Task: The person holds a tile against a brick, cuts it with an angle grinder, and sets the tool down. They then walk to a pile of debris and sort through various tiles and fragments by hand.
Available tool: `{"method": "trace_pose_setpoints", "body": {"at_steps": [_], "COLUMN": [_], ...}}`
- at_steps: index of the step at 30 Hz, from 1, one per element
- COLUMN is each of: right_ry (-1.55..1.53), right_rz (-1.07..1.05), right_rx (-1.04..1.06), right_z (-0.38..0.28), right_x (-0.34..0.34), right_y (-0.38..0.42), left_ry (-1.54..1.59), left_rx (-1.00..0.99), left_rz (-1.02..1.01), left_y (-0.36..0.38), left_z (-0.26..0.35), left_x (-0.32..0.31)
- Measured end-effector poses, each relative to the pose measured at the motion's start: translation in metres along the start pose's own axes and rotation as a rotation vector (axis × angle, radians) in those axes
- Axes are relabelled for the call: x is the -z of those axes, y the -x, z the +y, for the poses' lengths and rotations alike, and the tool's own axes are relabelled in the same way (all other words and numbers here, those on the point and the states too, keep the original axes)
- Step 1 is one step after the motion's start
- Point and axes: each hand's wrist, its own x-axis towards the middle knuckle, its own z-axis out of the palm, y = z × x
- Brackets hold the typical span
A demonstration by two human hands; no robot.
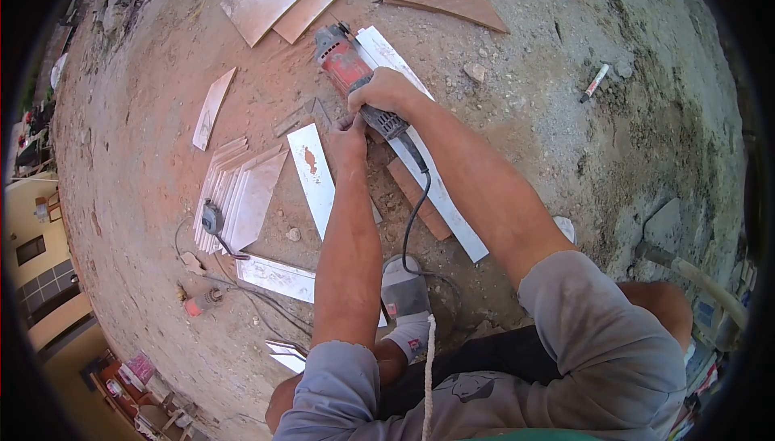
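Observation:
A red and grey angle grinder (345, 66) is gripped around its body by my right hand (386, 92). Its head points up and away from me, and a black cord (416, 207) runs from its rear end towards my foot. Close beside the grinder's rear part is my left hand (349, 138), fingers curled; what they pinch, if anything, is hidden. Under the grinder and my right forearm lies a long white tile strip (456, 219). Another white strip with a chipped brown patch (311, 163) lies left of my left forearm.
A fanned stack of cut tiles (250, 191) lies to the left, with a dark plug or socket (212, 217) on it. Larger tile pieces (444, 4) lie at the top. A marker (595, 83) and a wooden-handled tool (702, 280) are on the right.

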Motion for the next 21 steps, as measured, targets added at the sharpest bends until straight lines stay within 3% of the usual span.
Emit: {"method": "trace_pose_setpoints", "body": {"at_steps": [21], "right_ry": [-0.023], "right_rz": [0.052], "right_rx": [0.016], "right_z": [0.004], "right_x": [-0.001], "right_y": [0.005], "left_ry": [-0.033], "left_rx": [-0.027], "left_rz": [0.004], "left_y": [0.004], "left_z": [0.003], "left_x": [-0.001]}}
